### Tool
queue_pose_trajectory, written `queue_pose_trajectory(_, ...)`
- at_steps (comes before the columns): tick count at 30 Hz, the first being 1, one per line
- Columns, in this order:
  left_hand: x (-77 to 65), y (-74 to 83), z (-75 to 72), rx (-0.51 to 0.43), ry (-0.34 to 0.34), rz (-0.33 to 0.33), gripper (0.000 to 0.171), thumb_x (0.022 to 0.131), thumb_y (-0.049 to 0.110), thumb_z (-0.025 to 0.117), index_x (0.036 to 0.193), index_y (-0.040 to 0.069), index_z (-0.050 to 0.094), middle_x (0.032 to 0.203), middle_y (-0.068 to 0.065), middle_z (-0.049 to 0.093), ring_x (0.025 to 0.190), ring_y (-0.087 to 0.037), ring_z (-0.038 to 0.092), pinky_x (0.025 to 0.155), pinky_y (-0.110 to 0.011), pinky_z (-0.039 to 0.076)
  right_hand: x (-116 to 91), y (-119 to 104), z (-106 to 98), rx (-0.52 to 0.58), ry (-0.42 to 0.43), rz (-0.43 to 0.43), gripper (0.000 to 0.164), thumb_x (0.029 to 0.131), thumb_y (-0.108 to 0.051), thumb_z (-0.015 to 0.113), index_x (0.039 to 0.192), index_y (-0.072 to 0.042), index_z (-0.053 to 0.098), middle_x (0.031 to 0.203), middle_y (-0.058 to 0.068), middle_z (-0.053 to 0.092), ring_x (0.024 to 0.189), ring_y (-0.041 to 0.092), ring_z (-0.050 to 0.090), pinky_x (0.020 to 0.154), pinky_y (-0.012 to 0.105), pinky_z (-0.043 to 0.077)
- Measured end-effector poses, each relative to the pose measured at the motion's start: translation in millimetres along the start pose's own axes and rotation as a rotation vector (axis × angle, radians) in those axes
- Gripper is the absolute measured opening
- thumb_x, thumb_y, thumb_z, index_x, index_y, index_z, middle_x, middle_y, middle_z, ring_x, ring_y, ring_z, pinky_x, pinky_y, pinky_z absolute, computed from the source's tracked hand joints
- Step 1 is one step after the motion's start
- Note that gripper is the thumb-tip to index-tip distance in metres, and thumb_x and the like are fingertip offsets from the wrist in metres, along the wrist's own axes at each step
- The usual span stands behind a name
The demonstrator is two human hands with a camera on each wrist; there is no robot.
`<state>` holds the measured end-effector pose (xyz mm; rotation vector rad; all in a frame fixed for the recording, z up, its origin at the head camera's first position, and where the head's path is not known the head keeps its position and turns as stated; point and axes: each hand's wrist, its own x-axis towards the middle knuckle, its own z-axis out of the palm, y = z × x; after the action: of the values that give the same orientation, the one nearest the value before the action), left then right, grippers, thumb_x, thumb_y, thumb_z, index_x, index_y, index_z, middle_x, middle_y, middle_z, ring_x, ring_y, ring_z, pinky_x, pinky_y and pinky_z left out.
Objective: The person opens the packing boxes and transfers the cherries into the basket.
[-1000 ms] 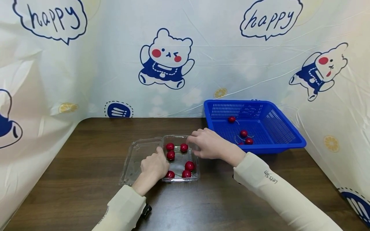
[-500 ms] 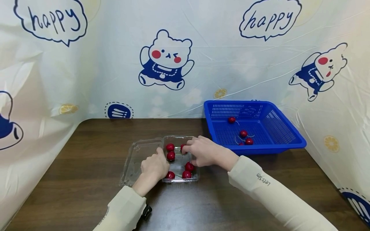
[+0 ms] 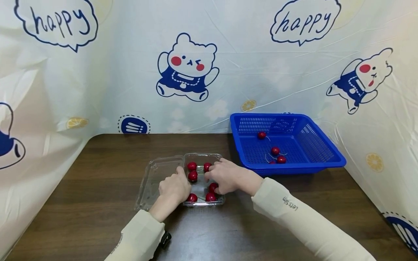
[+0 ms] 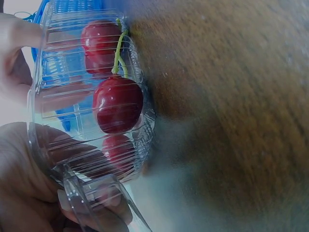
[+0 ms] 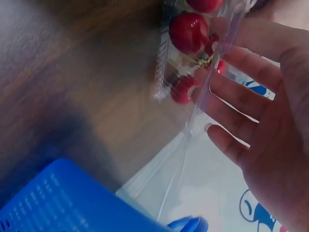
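Note:
A clear plastic clamshell box (image 3: 204, 203) lies with its lid (image 3: 148, 181) folded out to the left. Several red cherries (image 3: 192, 176) with green stems are inside. My left hand (image 3: 174, 186) grips the box along its hinge side; in the left wrist view its fingertips (image 4: 113, 210) show through the plastic. My right hand (image 3: 226, 176) reaches over the right rim, fingers loosely bent into the box and thumb beside a cherry (image 3: 213, 187) on the right. In the right wrist view those fingers (image 5: 231, 94) are spread over the rim, close to the cherries (image 5: 189, 33).
A blue plastic basket (image 3: 313, 166) stands behind and to the right of the box, with several stemmed cherries (image 3: 275, 150) in it. Brown wooden table (image 3: 81, 203) lies under everything. A printed curtain (image 3: 137, 72) closes off the back and sides.
My right hand has come left and toward me, from the box's back right corner to the cherries on its right side. My left hand keeps its place on the box.

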<state>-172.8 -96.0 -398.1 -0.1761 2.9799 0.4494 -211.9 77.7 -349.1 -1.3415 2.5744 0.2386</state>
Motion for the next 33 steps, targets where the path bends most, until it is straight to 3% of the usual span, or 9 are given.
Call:
queue_pose_trajectory(13,-0.1,-1.8,0.2,-0.006,-0.010,-0.007,0.027,0.087,0.018,0.051,0.105,-0.002,0.046,0.084,-0.025,0.070,0.069,-0.039,0.065,0.055,-0.050,0.050,12.1,-11.1,10.0,-0.032,-0.032,-0.022,0.033,0.079,-0.012,0.070,0.110,-0.020,0.071,0.103,0.002,0.076,0.093,0.017,0.065,0.090,0.041,0.048)
queue_pose_trajectory(23,-1.0,0.1,-0.6,-0.001,0.009,0.003,0.028,0.087,0.020,0.052,0.104,-0.002,0.046,0.085,-0.026,0.071,0.072,-0.041,0.066,0.058,-0.052,0.051,15.2,-12.2,23.6,-0.067,0.087,-0.036,0.018,0.082,-0.009,0.067,0.097,-0.016,0.070,0.094,0.005,0.072,0.081,0.021,0.065,0.075,0.038,0.056)
queue_pose_trajectory(33,-1.5,-0.4,-1.1,-0.004,0.006,0.005,0.028,0.087,0.019,0.052,0.105,-0.002,0.046,0.086,-0.027,0.071,0.072,-0.041,0.066,0.058,-0.052,0.051,18.2,-15.8,31.6,-0.078,0.127,-0.010,0.018,0.081,-0.011,0.068,0.098,-0.016,0.069,0.098,0.007,0.068,0.084,0.023,0.064,0.077,0.037,0.056)
